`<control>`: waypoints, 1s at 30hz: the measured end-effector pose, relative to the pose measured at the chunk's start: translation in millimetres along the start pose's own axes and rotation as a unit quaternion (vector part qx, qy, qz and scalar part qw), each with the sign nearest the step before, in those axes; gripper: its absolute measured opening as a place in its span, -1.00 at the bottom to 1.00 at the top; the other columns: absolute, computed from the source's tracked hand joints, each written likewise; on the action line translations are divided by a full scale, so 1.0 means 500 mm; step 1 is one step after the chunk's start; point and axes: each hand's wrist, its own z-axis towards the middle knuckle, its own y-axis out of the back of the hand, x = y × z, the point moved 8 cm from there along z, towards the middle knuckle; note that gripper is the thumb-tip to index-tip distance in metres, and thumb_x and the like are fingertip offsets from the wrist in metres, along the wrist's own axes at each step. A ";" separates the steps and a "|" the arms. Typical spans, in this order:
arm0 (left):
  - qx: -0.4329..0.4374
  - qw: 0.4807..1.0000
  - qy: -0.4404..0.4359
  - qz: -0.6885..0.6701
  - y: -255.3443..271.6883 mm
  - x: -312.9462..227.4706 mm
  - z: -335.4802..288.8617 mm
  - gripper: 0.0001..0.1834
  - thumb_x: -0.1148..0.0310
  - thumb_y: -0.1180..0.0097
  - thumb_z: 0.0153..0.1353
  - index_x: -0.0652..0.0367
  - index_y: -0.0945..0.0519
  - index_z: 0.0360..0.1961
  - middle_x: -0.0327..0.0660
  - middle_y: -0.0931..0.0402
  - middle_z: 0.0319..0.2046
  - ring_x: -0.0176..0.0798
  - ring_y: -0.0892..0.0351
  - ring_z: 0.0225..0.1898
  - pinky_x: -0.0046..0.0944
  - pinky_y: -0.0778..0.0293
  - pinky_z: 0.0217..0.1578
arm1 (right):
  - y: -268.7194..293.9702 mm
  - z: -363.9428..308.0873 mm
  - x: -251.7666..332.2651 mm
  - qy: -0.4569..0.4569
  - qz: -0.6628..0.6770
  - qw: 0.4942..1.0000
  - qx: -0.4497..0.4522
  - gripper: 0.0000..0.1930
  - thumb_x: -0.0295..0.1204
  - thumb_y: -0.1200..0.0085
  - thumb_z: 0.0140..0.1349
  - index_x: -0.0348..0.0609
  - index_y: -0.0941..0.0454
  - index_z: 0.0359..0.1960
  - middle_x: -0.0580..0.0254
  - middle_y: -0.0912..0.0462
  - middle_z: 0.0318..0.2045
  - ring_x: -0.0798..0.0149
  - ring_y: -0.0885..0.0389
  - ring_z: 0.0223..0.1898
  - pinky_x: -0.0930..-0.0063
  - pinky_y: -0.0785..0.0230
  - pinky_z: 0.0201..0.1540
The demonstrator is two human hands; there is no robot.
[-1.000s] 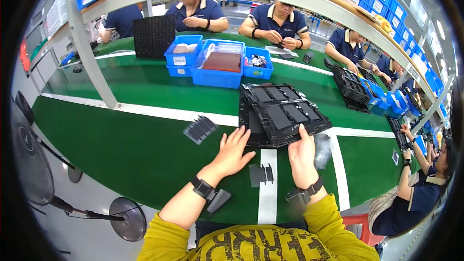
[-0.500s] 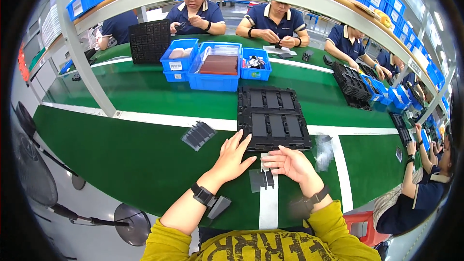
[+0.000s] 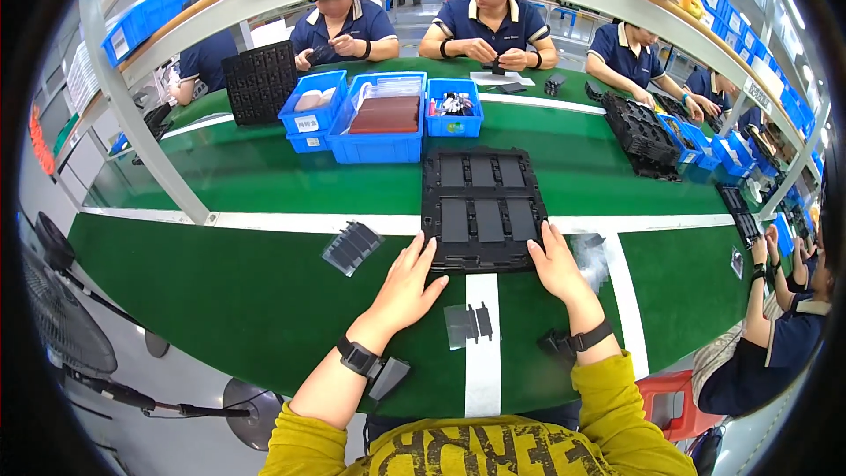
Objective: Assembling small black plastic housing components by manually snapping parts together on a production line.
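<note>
A black plastic tray (image 3: 478, 185) with rectangular pockets lies flat on the green table, with dark grey flat pieces showing in its pockets. At its near left corner is my left hand (image 3: 402, 280), fingers stretched out and touching the tray's side. My right hand (image 3: 561, 270) rests against the near right corner, its fingers also extended along the edge. Between my forearms lies a clear film (image 3: 458, 328) bearing black strips (image 3: 479, 323). Another film with several black strips (image 3: 352, 248) lies left of the tray. Crumpled clear plastic (image 3: 591, 262) sits just beyond my right hand.
Blue bins stand past the tray, one holding brown sheets (image 3: 385, 115) and one small parts (image 3: 456, 105). A shelf frame post (image 3: 141, 115) rises at left. Co-workers sit across the table and at right. Black trays (image 3: 641, 141) are stacked at far right.
My right hand has moved from the tray's near edge out to its right corner. My left hand stays by the left corner. The whole view has shifted slightly.
</note>
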 end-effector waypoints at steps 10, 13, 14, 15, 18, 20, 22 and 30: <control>0.027 0.992 -0.117 0.036 0.045 -0.109 0.002 -0.27 -0.02 -0.31 -0.19 0.12 -0.47 0.02 -0.15 -0.27 -0.26 -0.11 -0.24 -0.18 -0.19 -0.16 -0.11 | 0.060 -0.008 0.013 0.058 0.063 0.985 -0.150 -0.45 -0.30 0.06 0.23 -0.45 -0.19 0.15 -0.36 -0.04 0.23 -0.18 -0.02 0.28 0.23 0.09 0.29; 0.117 0.979 -0.156 0.066 -0.026 -0.145 -0.039 -0.17 -0.21 -0.24 -0.22 0.05 -0.47 0.07 -0.15 -0.22 -0.32 -0.13 -0.17 -0.20 -0.21 -0.08 -0.10 | 0.094 -0.033 0.039 0.103 0.108 0.966 -0.210 -0.66 -0.40 0.04 0.22 -0.34 -0.42 -0.02 -0.16 -0.29 0.12 0.02 -0.30 0.15 0.31 -0.14 0.18; 0.117 0.977 -0.154 0.086 -0.032 -0.144 -0.039 -0.21 -0.18 -0.23 -0.18 0.03 -0.47 0.07 -0.15 -0.22 -0.31 -0.13 -0.17 -0.19 -0.20 -0.08 -0.10 | 0.089 -0.035 0.047 0.107 0.191 0.959 -0.181 -0.72 -0.43 0.04 0.22 -0.33 -0.45 -0.09 -0.06 -0.39 0.01 0.15 -0.41 0.01 0.39 -0.25 0.05; 0.116 0.976 -0.153 0.105 -0.037 -0.144 -0.037 -0.25 -0.16 -0.22 -0.15 0.02 -0.47 0.06 -0.14 -0.22 -0.30 -0.13 -0.17 -0.18 -0.20 -0.08 -0.10 | 0.082 -0.036 0.056 0.110 0.272 0.944 -0.151 -0.78 -0.45 0.04 0.22 -0.32 -0.49 -0.15 0.04 -0.49 -0.10 0.27 -0.51 -0.12 0.47 -0.36 -0.07; 0.114 0.980 -0.140 0.082 -0.049 -0.136 -0.040 -0.32 -0.09 -0.22 -0.10 -0.01 -0.48 0.06 -0.14 -0.22 -0.28 -0.12 -0.17 -0.16 -0.17 -0.08 -0.08 | 0.020 -0.056 0.081 -0.008 0.335 0.935 0.111 -0.80 -0.38 0.07 0.25 -0.26 -0.52 -0.36 0.29 -0.60 -0.43 0.53 -0.50 -0.57 0.68 -0.28 -0.61; 0.100 0.981 -0.148 0.081 -0.044 -0.132 -0.039 -0.34 -0.07 -0.24 -0.10 -0.02 -0.49 0.05 -0.14 -0.21 -0.27 -0.11 -0.17 -0.16 -0.15 -0.08 -0.08 | -0.020 -0.082 0.095 -0.045 0.247 0.936 0.247 -0.77 -0.33 0.03 0.23 -0.27 -0.50 -0.42 0.30 -0.61 -0.48 0.52 -0.47 -0.68 0.68 -0.23 -0.69; 0.087 0.981 -0.156 0.078 -0.040 -0.136 -0.038 -0.35 -0.05 -0.25 -0.11 -0.03 -0.50 0.04 -0.14 -0.20 -0.27 -0.10 -0.17 -0.15 -0.14 -0.09 -0.08 | -0.042 -0.100 0.097 -0.060 0.204 0.933 0.291 -0.81 -0.36 -0.07 0.17 -0.25 -0.45 -0.46 0.32 -0.58 -0.57 0.54 -0.44 -0.72 0.70 -0.19 -0.71; -0.015 0.986 -0.078 -0.144 0.010 -0.112 -0.019 -0.01 0.21 -0.37 -0.17 0.07 -0.08 0.28 -0.04 -0.23 0.02 -0.05 -0.25 0.07 -0.06 -0.15 0.08 | -0.040 -0.085 0.114 -0.041 0.435 0.870 0.227 -0.83 -0.59 -0.15 0.04 -0.16 -0.36 -0.46 0.32 -0.55 -0.57 0.53 -0.45 -0.66 0.72 -0.23 -0.67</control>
